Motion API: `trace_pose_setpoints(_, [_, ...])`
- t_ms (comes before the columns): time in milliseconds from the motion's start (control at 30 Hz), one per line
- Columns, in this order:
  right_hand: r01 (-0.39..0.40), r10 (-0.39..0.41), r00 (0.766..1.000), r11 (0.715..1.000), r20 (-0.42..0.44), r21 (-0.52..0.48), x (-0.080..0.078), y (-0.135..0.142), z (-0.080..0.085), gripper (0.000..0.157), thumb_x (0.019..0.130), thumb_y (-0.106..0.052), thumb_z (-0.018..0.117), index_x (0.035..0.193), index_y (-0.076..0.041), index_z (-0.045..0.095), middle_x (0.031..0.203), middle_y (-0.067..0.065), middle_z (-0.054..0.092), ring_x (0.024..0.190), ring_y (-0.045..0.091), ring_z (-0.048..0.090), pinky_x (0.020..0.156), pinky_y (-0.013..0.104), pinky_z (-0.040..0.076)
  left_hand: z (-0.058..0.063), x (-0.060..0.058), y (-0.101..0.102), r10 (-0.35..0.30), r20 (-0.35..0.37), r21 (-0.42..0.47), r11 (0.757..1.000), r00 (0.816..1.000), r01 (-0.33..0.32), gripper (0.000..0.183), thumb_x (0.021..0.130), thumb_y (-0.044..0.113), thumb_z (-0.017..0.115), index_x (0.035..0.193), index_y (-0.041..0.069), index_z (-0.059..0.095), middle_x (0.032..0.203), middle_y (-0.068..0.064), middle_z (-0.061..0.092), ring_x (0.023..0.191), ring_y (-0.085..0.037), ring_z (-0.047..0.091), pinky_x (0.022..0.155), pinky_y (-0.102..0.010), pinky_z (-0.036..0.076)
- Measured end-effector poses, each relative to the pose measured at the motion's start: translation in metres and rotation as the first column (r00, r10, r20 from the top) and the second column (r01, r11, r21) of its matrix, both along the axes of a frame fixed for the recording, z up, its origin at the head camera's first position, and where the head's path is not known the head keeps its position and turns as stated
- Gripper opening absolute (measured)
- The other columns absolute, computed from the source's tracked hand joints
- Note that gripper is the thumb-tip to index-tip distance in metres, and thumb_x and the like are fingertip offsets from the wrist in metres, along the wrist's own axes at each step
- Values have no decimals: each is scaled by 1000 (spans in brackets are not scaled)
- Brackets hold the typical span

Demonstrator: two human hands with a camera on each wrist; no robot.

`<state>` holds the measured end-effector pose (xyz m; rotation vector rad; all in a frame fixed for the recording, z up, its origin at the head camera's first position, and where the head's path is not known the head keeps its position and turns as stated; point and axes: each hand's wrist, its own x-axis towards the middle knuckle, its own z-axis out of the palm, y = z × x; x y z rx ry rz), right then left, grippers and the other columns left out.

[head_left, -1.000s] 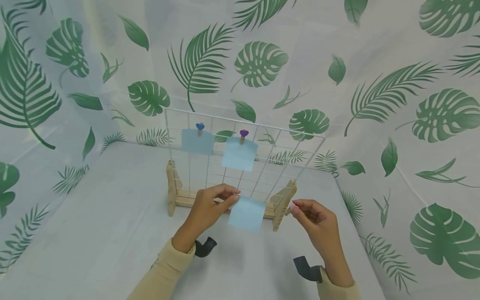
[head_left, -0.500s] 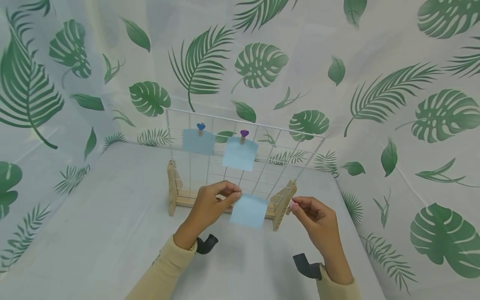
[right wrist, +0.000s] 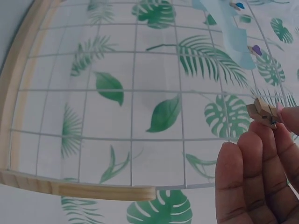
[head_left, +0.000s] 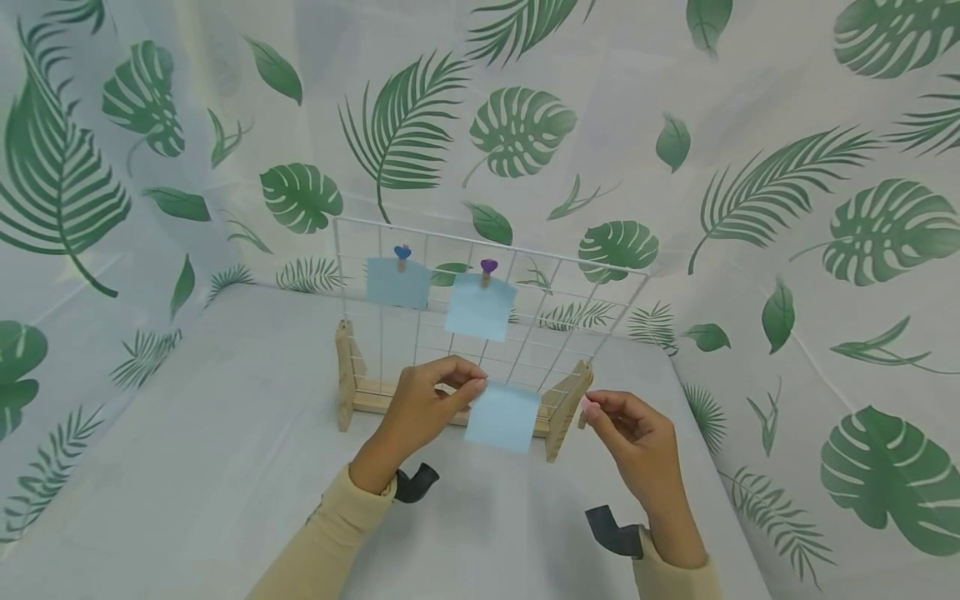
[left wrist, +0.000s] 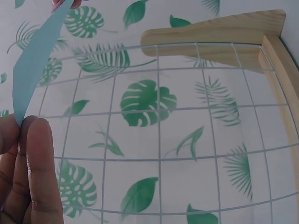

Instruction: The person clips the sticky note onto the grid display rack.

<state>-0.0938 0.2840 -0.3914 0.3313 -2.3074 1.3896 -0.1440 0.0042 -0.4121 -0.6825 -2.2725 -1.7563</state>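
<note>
My left hand [head_left: 431, 404] pinches a light blue paper square [head_left: 504, 418] by its upper left corner, in front of the white wire grid [head_left: 558, 321]. In the left wrist view the paper [left wrist: 35, 65] appears nearly edge-on between thumb and fingers. Between the thumb and fingers of my right hand [head_left: 637, 442] is a small wooden clothespin [right wrist: 262, 113] with a pink piece on it, beside the grid's right wooden foot [head_left: 570, 408]. Two more blue squares hang on the grid, the left one [head_left: 397, 283] under a blue heart clothespin [head_left: 402, 252], the other [head_left: 481, 308] under a purple heart clothespin [head_left: 489, 267].
The grid stands on a wooden base bar [head_left: 371, 402] with a left foot [head_left: 345, 375] on the white table [head_left: 202, 442]. Behind and beside it hangs a leaf-patterned sheet [head_left: 615, 100]. Black curved pieces [head_left: 615, 533] stick out at both wrists.
My left hand has moved slightly up and to the right with the paper square. The right hand has barely shifted, and the clothespin in it has turned to point downward.
</note>
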Motion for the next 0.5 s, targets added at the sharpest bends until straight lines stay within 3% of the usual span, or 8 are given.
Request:
trace_pose_setpoints(167, [11,-12,1000,1000,-10,-24,0,-1,0,13,95,13,72,108,11,74,93,-13,73,85,1,70,84,11,58,3,0,2,3,-1,9,1000,1000,-3,7,103,11,75,107,6,78,94,-4,79,77,-21,75,67,-26,61])
trace_pose_setpoints(500, [14,-15,1000,998,-21,-58,0,-1,0,12,95,14,72,107,12,73,93,-12,73,84,2,70,82,12,58,5,-3,6,0,-10,9,1000,1000,0,8,103,13,75,107,6,79,97,-4,80,80,-12,73,73,-26,64])
